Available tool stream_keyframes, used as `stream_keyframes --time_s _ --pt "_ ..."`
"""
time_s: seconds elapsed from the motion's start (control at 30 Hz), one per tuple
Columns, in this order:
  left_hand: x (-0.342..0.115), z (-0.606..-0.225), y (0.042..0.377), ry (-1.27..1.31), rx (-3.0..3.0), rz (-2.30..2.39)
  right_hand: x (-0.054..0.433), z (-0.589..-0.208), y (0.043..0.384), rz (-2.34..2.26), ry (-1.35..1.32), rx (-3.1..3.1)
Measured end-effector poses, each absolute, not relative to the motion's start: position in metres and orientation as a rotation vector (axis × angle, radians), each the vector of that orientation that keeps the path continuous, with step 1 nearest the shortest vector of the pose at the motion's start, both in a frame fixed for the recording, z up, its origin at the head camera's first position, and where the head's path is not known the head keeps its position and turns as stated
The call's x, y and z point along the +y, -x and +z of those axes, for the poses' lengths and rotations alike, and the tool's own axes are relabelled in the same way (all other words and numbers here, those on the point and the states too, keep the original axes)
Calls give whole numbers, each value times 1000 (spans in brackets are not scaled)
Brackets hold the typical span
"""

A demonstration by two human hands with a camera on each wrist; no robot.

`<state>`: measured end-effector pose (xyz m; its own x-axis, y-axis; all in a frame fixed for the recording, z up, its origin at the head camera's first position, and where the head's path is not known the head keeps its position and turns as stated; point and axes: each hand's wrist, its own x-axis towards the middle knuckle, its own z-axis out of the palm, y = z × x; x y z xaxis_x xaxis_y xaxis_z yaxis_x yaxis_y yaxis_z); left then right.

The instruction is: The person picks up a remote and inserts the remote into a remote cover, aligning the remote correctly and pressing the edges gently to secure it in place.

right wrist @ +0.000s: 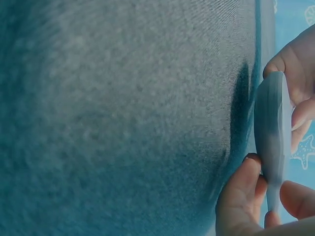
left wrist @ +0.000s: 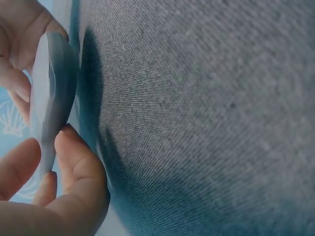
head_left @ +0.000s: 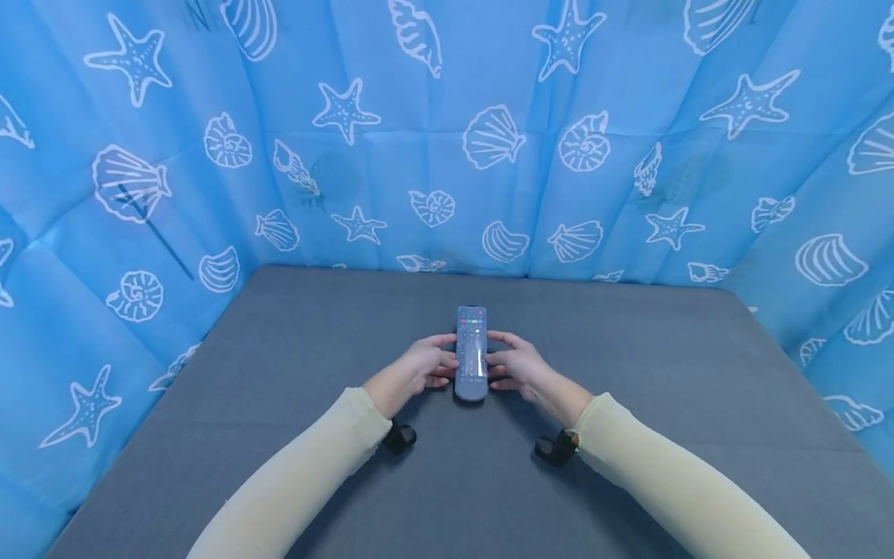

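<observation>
A slim grey remote control [head_left: 471,353] points away from me, its button face up, with a row of small coloured buttons near the far end and a bright glare along the middle. My left hand [head_left: 429,363] grips its left edge, and my right hand [head_left: 515,365] grips the right edge. Seen side-on in the left wrist view, the remote control [left wrist: 53,83] is lifted off the cloth, its shadow falling apart from it. Fingers and thumbs of both hands pinch its sides in the right wrist view, where its rounded near end [right wrist: 271,123] shows.
A dark grey cloth-covered table [head_left: 335,326] spreads around the hands. Blue curtains [head_left: 419,171] with white shells and starfish stand along its back and sides. Black wrist cameras [head_left: 556,448] hang under both pale sleeves [head_left: 670,473].
</observation>
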<state>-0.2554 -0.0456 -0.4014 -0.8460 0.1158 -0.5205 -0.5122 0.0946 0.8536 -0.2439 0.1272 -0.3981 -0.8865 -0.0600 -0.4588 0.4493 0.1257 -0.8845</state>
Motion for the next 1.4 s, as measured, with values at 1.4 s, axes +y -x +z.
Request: stream_keyframes --time_s 1.4 --pt "-61 -399 246 335 1823 1790 136 -396 235 -1585 -358 2232"
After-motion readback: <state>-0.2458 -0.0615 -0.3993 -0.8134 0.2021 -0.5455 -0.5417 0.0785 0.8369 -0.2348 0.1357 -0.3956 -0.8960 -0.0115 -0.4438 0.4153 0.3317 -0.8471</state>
